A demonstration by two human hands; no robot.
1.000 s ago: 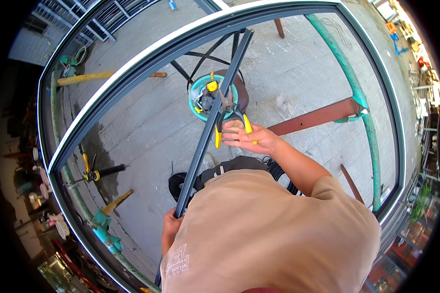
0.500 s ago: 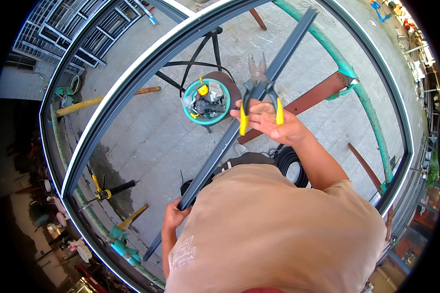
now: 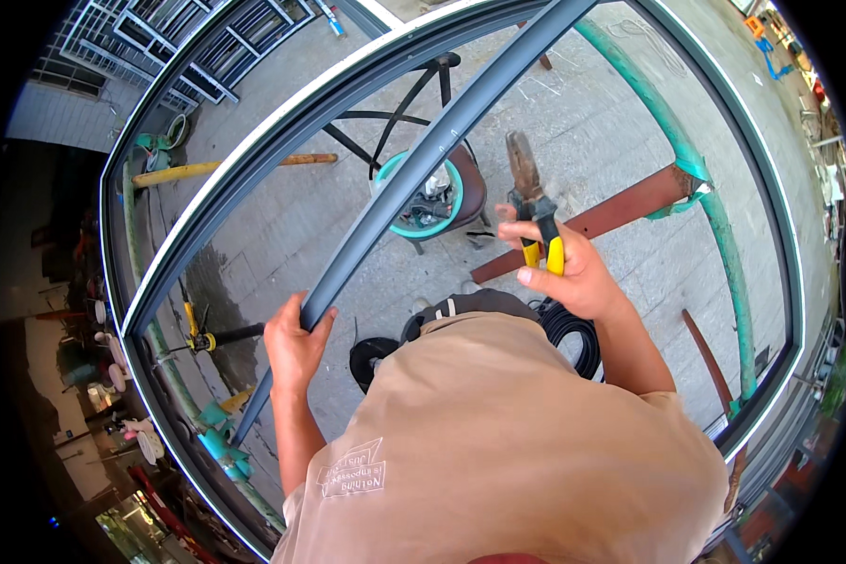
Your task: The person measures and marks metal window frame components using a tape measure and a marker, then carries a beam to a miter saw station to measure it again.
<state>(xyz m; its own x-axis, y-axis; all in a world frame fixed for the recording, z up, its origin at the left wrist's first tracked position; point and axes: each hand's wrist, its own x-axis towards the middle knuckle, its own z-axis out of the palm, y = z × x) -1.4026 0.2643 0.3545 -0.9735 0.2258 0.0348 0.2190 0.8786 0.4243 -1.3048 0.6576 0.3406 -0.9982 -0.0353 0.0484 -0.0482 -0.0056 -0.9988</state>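
My left hand (image 3: 296, 343) grips a long dark grey metal bar (image 3: 414, 179) that runs diagonally from the lower left up to the top right, inside a large grey window frame (image 3: 254, 150). My right hand (image 3: 569, 273) holds yellow-handled pliers (image 3: 534, 202) with the jaws pointing up, a little to the right of the bar and not touching it. Below both hands is my beige shirt.
A teal bowl of small parts (image 3: 428, 202) sits on a brown stool (image 3: 470, 188) under the bar. A green pipe (image 3: 714, 216) and a rusty beam (image 3: 620, 211) lie right. Black coiled cable (image 3: 569, 329), a yellow-tipped pole (image 3: 226, 167) and a yellow tool (image 3: 202, 334) lie on the concrete floor.
My right hand has lifted the pliers off the bar and moved right. My left hand has slid higher up the bar. The view has swung, so the bar now reaches the top right.
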